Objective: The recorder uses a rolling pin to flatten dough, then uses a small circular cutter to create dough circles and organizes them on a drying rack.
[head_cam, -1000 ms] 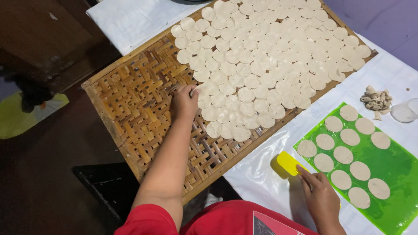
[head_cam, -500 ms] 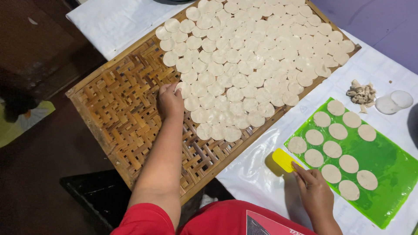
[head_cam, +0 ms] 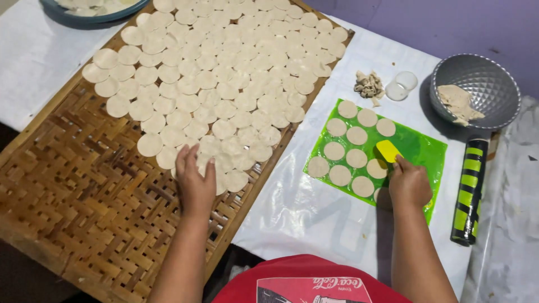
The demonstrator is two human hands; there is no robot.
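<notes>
dough discs | round, pale, flat | overlapping on woven tray

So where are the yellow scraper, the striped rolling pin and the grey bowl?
yellow scraper (head_cam: pixel 388 150), head view, middle of its flat blade.
striped rolling pin (head_cam: pixel 469 192), head view, middle of its barrel.
grey bowl (head_cam: pixel 489 73), head view, bare inner wall above the dough.

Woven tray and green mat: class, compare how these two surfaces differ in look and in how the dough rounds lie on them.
The woven tray is brown, latticed and large; the green mat is smooth, shiny and much smaller. The tray's dough rounds are many, packed and overlapping; the mat's rounds are few and lie apart. The left hand rests on the tray; the right hand holds a yellow scraper over the mat. Both carry pale flat rounds.
</notes>
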